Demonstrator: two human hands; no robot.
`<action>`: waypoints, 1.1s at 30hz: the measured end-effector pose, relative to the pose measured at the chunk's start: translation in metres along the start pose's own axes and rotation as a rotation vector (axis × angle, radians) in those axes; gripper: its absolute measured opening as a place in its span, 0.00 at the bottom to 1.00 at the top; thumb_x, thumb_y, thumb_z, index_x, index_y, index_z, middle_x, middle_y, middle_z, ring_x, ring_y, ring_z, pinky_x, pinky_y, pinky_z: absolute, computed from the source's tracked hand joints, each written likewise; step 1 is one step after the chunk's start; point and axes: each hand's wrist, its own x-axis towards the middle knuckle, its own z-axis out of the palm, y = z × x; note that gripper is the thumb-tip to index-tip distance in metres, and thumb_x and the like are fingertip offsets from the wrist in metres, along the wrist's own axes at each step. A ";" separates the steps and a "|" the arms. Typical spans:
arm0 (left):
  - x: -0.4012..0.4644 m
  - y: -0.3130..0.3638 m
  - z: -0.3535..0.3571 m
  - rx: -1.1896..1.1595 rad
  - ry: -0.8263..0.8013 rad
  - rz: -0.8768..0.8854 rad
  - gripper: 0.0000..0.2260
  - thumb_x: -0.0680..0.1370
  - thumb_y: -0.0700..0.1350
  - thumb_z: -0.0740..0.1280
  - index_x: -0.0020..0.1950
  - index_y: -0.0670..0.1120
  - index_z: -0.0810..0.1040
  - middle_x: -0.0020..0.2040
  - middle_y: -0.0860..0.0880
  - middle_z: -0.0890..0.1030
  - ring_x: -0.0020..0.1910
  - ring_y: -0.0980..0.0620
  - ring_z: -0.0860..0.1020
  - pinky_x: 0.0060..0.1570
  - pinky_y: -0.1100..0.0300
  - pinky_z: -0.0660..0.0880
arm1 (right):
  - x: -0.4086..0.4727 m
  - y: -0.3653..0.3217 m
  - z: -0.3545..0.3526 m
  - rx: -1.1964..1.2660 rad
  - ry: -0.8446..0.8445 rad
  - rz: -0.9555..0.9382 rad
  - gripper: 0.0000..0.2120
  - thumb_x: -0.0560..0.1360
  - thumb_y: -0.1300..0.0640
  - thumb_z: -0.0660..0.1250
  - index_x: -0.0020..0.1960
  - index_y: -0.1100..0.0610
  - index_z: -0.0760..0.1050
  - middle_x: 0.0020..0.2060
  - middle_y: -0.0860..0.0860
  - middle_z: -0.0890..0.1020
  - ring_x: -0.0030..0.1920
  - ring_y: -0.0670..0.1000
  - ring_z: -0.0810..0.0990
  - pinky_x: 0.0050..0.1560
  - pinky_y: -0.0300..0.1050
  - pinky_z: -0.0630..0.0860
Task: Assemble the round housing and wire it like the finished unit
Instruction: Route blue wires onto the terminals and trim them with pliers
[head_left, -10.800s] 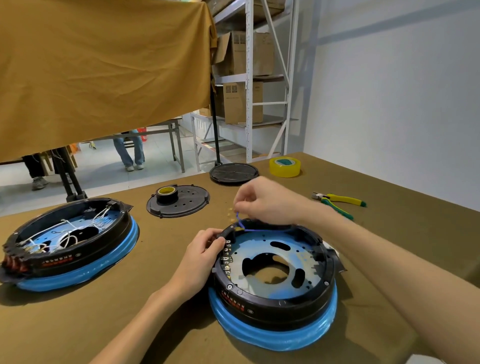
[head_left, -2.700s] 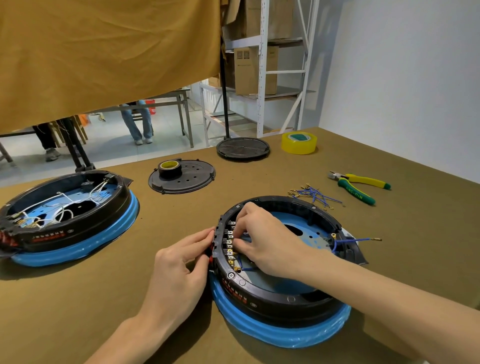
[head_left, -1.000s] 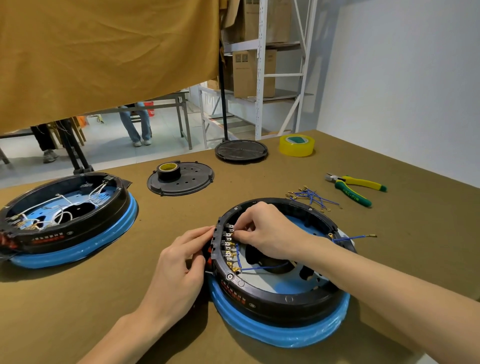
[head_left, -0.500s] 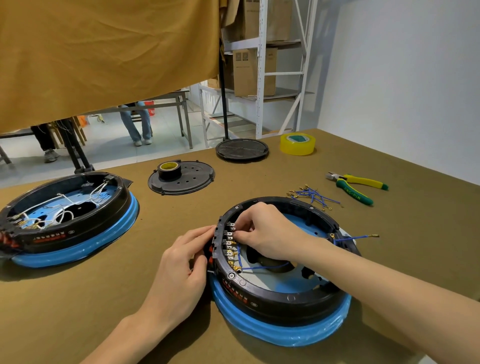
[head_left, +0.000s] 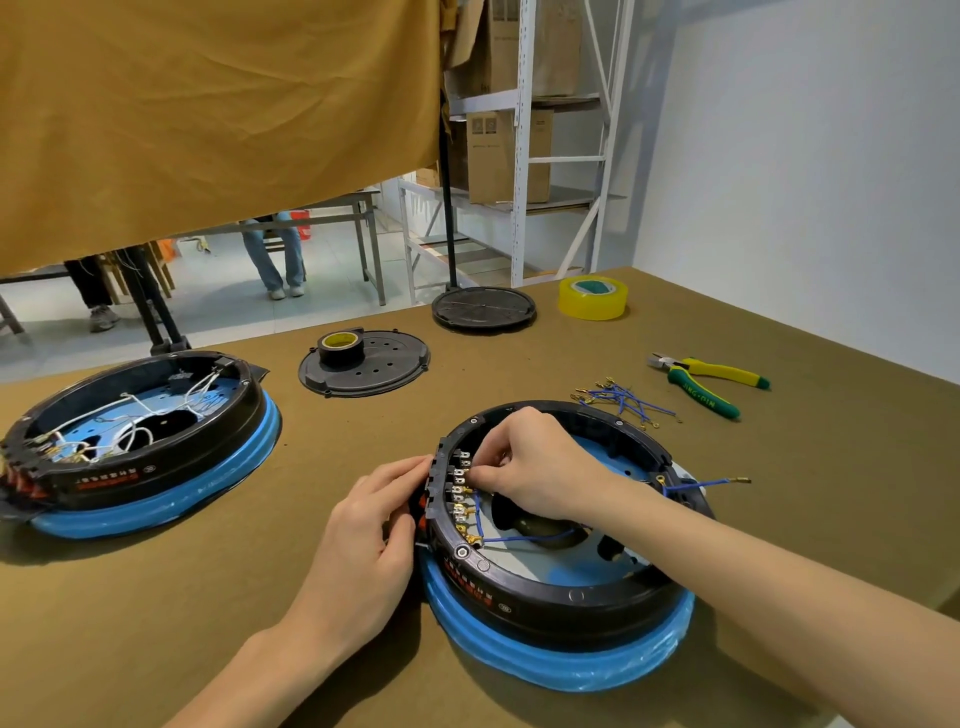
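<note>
A round black housing (head_left: 545, 587) with a blue film-wrapped rim lies in front of me. Along its left inner wall runs a row of brass terminals (head_left: 461, 499). My right hand (head_left: 540, 467) reaches into the housing and pinches a blue wire end at an upper terminal. One blue wire (head_left: 524, 539) runs from the lowest terminal across the plate. My left hand (head_left: 371, 525) grips the housing's left outer wall. Another blue wire (head_left: 701, 484) sticks out over the right rim. The finished unit (head_left: 135, 441), with white wires inside, sits at the left.
Loose blue wires (head_left: 623, 400) and green-yellow pliers (head_left: 709, 382) lie to the right rear. A black cover plate (head_left: 374, 366) carrying a tape roll (head_left: 340, 345), a black disc (head_left: 483, 309) and yellow tape (head_left: 592, 297) lie farther back. A cloth screen hangs behind.
My right hand has shifted slightly along the terminal row, still working a wire end. The left hand keeps its hold on the housing wall.
</note>
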 end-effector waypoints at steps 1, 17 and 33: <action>0.001 -0.001 0.000 -0.005 0.000 -0.003 0.25 0.81 0.35 0.61 0.70 0.61 0.71 0.66 0.72 0.73 0.69 0.69 0.69 0.67 0.69 0.65 | 0.000 0.000 0.000 -0.001 -0.002 -0.007 0.05 0.76 0.58 0.73 0.43 0.55 0.87 0.36 0.47 0.85 0.32 0.39 0.76 0.31 0.28 0.68; 0.048 0.025 0.017 -0.383 -0.121 -0.264 0.15 0.81 0.42 0.68 0.56 0.64 0.76 0.47 0.65 0.85 0.48 0.62 0.84 0.40 0.70 0.78 | -0.001 0.011 -0.062 -0.030 0.363 0.038 0.07 0.77 0.57 0.69 0.50 0.54 0.86 0.43 0.48 0.86 0.44 0.46 0.82 0.47 0.43 0.80; 0.082 0.013 0.036 -0.536 -0.166 -0.328 0.18 0.80 0.37 0.67 0.68 0.51 0.80 0.57 0.50 0.87 0.54 0.47 0.85 0.60 0.46 0.79 | 0.020 0.191 -0.132 -0.513 0.086 0.739 0.45 0.80 0.32 0.58 0.84 0.56 0.42 0.82 0.61 0.50 0.81 0.65 0.52 0.79 0.63 0.51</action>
